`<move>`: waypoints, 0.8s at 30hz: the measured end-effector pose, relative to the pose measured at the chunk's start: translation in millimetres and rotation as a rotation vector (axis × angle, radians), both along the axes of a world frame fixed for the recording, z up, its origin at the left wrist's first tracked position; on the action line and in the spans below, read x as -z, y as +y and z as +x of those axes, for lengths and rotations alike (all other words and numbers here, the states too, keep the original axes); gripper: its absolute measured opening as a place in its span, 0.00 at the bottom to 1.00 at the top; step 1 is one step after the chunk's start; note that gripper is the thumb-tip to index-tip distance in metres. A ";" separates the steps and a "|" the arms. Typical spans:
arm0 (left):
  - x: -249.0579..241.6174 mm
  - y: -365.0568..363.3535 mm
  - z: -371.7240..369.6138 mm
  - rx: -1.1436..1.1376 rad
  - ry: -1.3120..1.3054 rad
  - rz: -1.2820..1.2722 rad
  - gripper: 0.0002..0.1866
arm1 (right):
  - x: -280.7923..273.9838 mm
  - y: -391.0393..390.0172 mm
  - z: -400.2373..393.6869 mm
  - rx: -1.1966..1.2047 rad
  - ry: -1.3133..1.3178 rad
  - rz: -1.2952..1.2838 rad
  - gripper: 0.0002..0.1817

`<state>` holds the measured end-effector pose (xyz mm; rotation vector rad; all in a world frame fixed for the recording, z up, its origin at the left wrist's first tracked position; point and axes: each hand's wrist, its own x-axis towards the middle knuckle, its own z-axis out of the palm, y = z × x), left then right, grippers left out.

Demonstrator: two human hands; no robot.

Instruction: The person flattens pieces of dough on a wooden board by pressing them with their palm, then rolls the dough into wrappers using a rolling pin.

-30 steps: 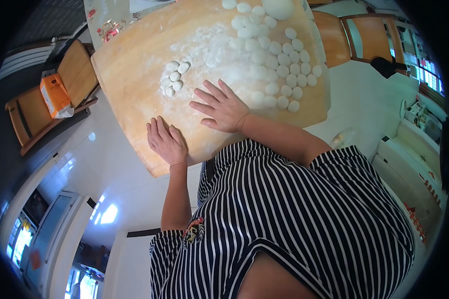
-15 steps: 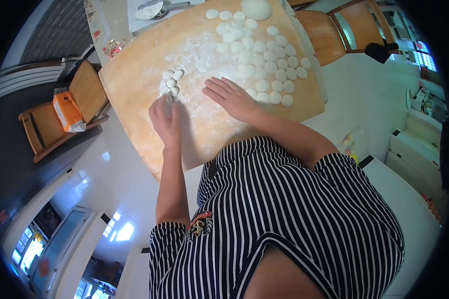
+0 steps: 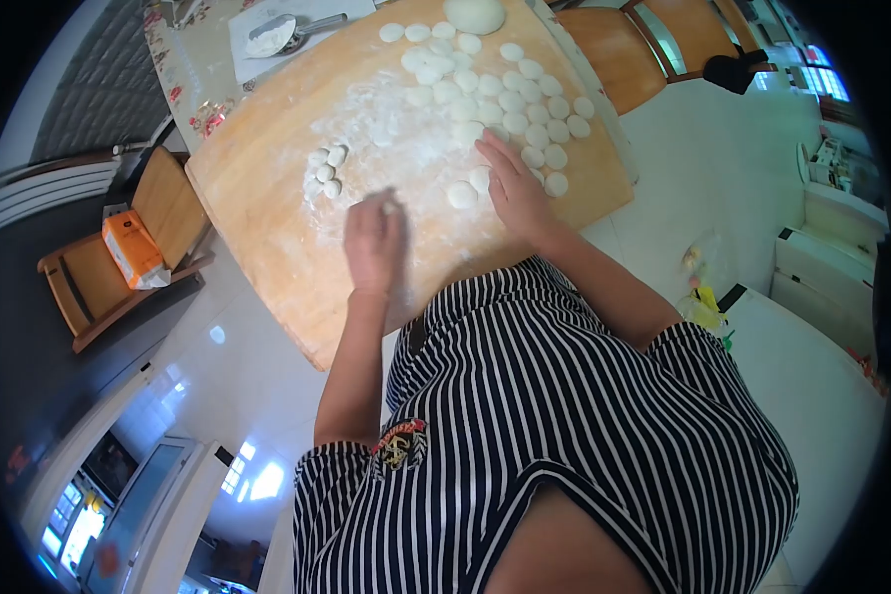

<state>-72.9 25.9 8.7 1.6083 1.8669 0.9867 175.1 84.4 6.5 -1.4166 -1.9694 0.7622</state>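
Observation:
My left hand (image 3: 374, 241) is over the floured wooden board (image 3: 267, 238), its fingers curled round a small dough ball (image 3: 388, 208) that shows only in part at the fingertips. Up and left of it lies a cluster of several small dough balls (image 3: 325, 172). My right hand (image 3: 520, 196) reaches over the right side of the board with fingers stretched out, the tips among flattened dough discs (image 3: 537, 136). One flat disc (image 3: 462, 194) lies just left of that hand. Some discs beneath the right hand are hidden.
A large lump of dough (image 3: 475, 14) sits at the board's far edge. Beyond the far left edge stands a bowl of flour (image 3: 271, 38) on white paper. Wooden chairs flank the table, the left one holding an orange package (image 3: 135, 248).
My left hand has moved right, away from the ball cluster, with a dough ball. My right hand has shifted right, uncovering a flat disc. The view has moved slightly.

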 end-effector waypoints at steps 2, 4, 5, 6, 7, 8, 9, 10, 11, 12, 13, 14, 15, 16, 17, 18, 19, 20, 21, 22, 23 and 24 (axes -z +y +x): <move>-4.1 12.6 24.9 0.034 -0.070 0.020 0.14 | -1.3 7.5 -0.9 -0.002 -0.004 0.032 0.30; 16.0 26.6 33.4 0.054 -0.032 0.055 0.14 | -2.1 13.6 -3.0 -0.004 -0.011 0.064 0.29; 26.3 29.2 35.4 0.070 0.015 0.090 0.15 | -1.9 17.1 -5.8 -0.006 0.016 0.057 0.29; 30.0 28.9 34.8 0.069 0.013 0.092 0.15 | -3.8 20.5 -10.2 -0.009 0.045 0.050 0.29; 33.9 29.1 32.7 0.089 0.018 0.060 0.16 | -5.9 24.0 -13.5 -0.010 0.042 0.052 0.29; 38.2 28.8 30.6 0.112 0.022 0.025 0.18 | -7.7 26.4 -16.2 -0.022 0.043 0.007 0.28; 40.3 28.9 28.6 0.113 0.020 0.020 0.18 | -8.1 25.9 -20.1 -0.033 0.044 -0.043 0.26; 42.9 30.9 26.5 0.125 0.020 0.005 0.20 | -7.5 26.1 -26.2 -0.034 0.043 -0.046 0.26; 45.4 32.3 25.3 0.136 0.021 -0.008 0.22 | -6.6 27.6 -33.7 -0.028 0.034 -0.057 0.25; 42.7 32.8 26.7 0.133 0.018 -0.010 0.22 | -5.5 29.7 -42.0 -0.023 0.024 -0.067 0.25; 35.7 33.5 29.8 0.120 0.001 0.048 0.21 | -2.7 32.6 -51.5 -0.029 0.020 -0.069 0.25; 28.2 33.1 31.0 0.105 -0.016 0.103 0.21 | 0.9 35.5 -63.0 -0.048 -0.020 -0.074 0.26; 22.4 28.2 28.5 0.095 -0.017 0.098 0.21 | 3.7 38.2 -75.2 -0.068 -0.059 -0.079 0.28; 17.2 19.5 23.5 0.029 -0.018 0.084 0.20 | 4.4 41.4 -88.0 -0.078 -0.059 -0.085 0.28; 12.6 12.1 17.5 -0.035 -0.017 0.069 0.19 | 5.5 44.7 -101.2 -0.126 -0.199 -0.017 0.31; 15.1 3.4 8.1 -0.043 -0.015 0.059 0.19 | 8.6 46.6 -113.3 -0.176 -0.338 0.049 0.35; 21.9 -6.9 -4.8 -0.182 0.005 -0.003 0.17 | 15.9 48.7 -123.5 -0.209 -0.307 0.014 0.38; 29.0 -16.3 -18.1 -0.323 0.027 -0.064 0.15 | 22.7 49.5 -131.2 -0.220 -0.303 0.004 0.38; 35.5 -25.3 -32.2 -0.332 0.030 -0.074 0.15 | 29.4 50.2 -138.1 -0.225 -0.395 0.055 0.39; 39.6 -32.8 -45.1 -0.381 0.176 -0.040 0.14 | 34.5 50.1 -142.6 -0.231 -0.487 0.108 0.40; 46.3 -38.0 -53.8 -0.427 0.321 -0.007 0.13 | 39.6 49.3 -143.2 -0.242 -0.487 0.099 0.40; 49.1 -39.5 -57.3 -0.436 0.321 -0.022 0.13 | 42.7 48.4 -141.0 -0.259 -0.514 0.111 0.41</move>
